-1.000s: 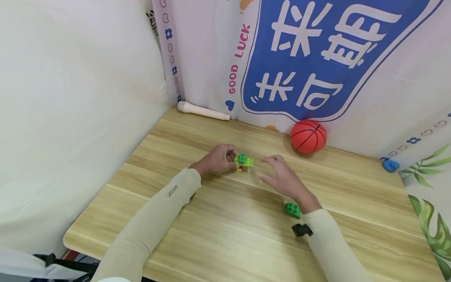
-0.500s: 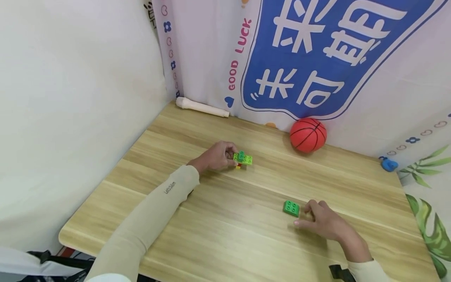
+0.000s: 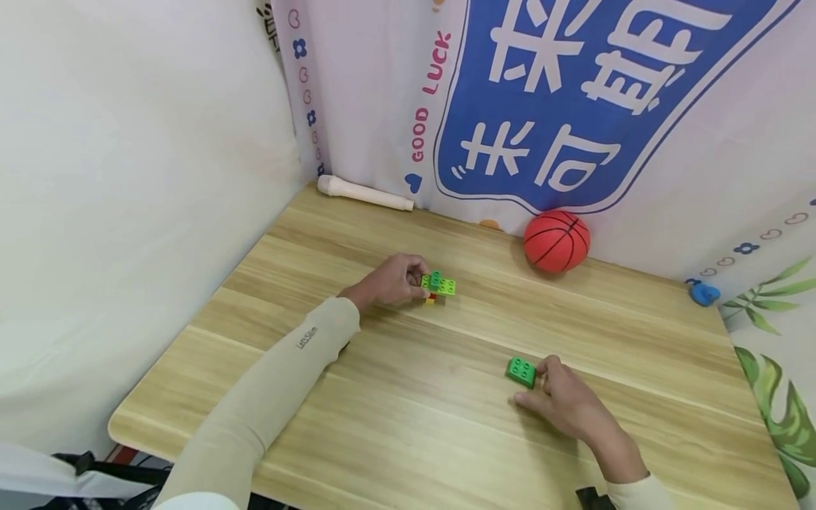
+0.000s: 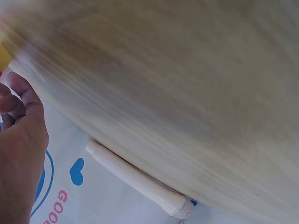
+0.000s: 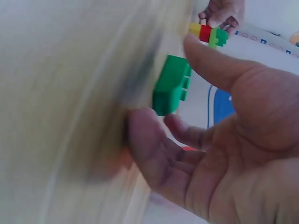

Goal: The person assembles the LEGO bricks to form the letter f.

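Observation:
My left hand point(image 3: 390, 282) holds a small stack of toy building bricks point(image 3: 448, 286) near the table's middle, thumb and fingers at its left side. Light green and green bricks form the top, with red and yellow below. In the left wrist view only part of that hand point(image 4: 21, 140) shows, and the stack is mostly out of frame. A separate green building brick point(image 3: 521, 372), studs up, lies on the table to the right. Beside it is my right hand point(image 3: 567, 401), thumb and fingers spread apart, fingertips close to its right side. The right wrist view shows the brick point(image 5: 170, 81) beyond the fingers.
A red toy basketball point(image 3: 557, 241) stands at the table's back edge. A white microphone-shaped object point(image 3: 365, 193) lies at the back left, and a small blue object point(image 3: 704, 293) sits at the far right corner. Printed cloth point(image 3: 376, 92) hangs behind the wooden table point(image 3: 382, 411).
My right hand has left the stack, swung right and toward me, then closed in leftward on the separate green brick. The left hand stays in place with the stack.

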Demonstrator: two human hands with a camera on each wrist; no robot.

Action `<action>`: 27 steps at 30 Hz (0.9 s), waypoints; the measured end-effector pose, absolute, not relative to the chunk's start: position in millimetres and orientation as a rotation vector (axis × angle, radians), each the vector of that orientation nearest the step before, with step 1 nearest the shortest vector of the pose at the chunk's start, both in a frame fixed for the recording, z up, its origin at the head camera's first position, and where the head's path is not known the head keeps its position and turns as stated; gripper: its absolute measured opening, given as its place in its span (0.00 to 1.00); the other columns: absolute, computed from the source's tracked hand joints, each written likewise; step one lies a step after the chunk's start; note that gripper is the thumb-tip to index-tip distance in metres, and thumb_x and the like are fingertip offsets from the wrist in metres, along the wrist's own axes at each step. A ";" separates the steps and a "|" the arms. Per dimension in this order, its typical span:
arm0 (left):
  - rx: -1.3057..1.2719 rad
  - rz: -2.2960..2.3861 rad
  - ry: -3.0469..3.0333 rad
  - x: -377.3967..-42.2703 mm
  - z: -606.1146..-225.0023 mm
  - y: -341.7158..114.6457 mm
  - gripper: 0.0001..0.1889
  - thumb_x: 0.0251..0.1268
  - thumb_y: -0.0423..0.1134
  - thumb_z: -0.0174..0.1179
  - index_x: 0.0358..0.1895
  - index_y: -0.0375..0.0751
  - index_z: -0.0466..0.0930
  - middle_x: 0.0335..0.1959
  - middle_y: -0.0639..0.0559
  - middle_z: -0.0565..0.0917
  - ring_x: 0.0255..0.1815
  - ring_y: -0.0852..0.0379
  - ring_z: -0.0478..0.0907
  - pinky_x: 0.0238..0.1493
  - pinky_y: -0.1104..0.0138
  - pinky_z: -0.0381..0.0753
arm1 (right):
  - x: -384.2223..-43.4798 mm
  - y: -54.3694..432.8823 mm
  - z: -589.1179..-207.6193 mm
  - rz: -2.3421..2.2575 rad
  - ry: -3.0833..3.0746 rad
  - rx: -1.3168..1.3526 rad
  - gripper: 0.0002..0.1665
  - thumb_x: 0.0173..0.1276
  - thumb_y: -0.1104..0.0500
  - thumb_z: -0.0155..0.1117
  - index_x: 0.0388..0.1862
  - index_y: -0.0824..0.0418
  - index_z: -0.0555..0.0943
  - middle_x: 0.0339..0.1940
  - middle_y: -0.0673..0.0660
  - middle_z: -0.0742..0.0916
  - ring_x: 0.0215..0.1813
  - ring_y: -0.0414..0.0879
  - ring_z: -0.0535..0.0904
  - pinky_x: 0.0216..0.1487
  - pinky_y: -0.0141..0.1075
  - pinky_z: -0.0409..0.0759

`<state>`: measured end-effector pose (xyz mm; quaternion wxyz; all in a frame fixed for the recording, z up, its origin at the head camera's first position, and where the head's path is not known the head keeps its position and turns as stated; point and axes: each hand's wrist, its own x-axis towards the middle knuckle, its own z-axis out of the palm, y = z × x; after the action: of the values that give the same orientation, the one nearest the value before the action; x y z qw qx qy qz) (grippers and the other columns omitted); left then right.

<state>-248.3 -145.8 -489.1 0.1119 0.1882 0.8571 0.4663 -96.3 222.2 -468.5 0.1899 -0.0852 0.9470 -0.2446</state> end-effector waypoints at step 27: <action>0.546 1.346 2.555 -248.7 -489.6 -145.7 0.15 0.66 0.32 0.76 0.53 0.38 0.84 0.47 0.45 0.87 0.47 0.53 0.83 0.51 0.66 0.85 | -111.0 179.5 -478.4 -0.548 2.897 -0.371 0.23 0.74 0.52 0.75 0.62 0.58 0.80 0.52 0.63 0.79 0.44 0.52 0.78 0.46 0.49 0.84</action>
<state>-248.7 -145.7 -489.6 0.1012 0.1849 0.8649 0.4556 -111.0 179.5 -478.4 0.0851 -0.1245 0.9713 -0.1837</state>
